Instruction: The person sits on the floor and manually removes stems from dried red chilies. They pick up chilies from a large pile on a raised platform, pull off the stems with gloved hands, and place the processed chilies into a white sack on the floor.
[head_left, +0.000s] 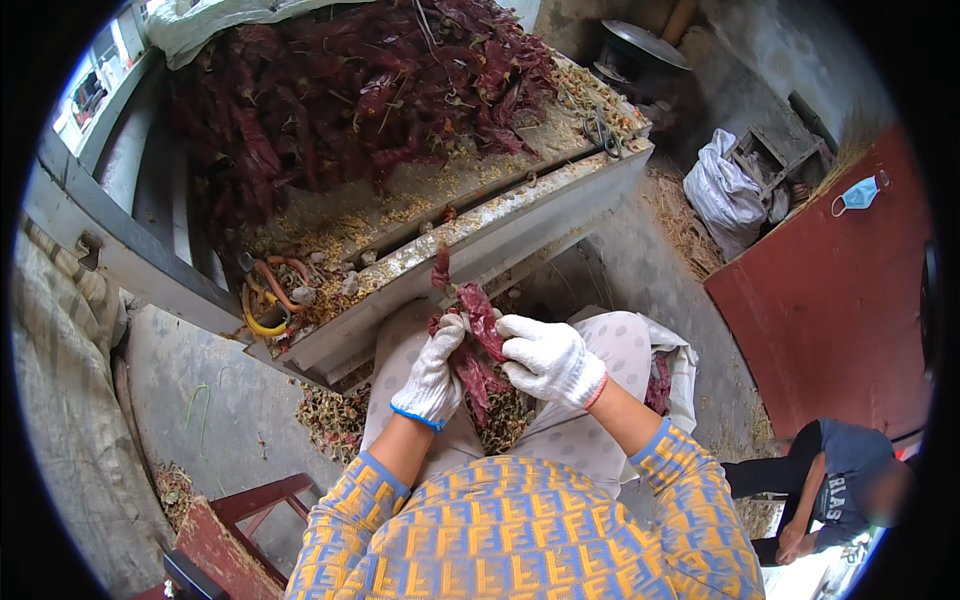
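Dried red chili peppers (480, 319) are held between my two hands above my lap. My left hand (435, 375), in a white knit glove with a blue cuff, grips the stem side of the bunch. With its fingers closed on a pepper from the right, my right hand (551, 360) wears a white glove with a pink cuff. More peppers hang below and between the hands. A large heap of dried chili peppers (360, 97) lies on the worktop (487, 225), where yellow seeds are scattered. Scissors (602, 135) with dark handles rest at its right end.
Orange- and yellow-handled tools (274, 296) lie at the worktop's left corner. Discarded stems (330, 420) cover the floor below. A white sack (679, 360) holding peppers is by my right leg. A red board (832, 277) stands right; another person (832, 480) is at lower right.
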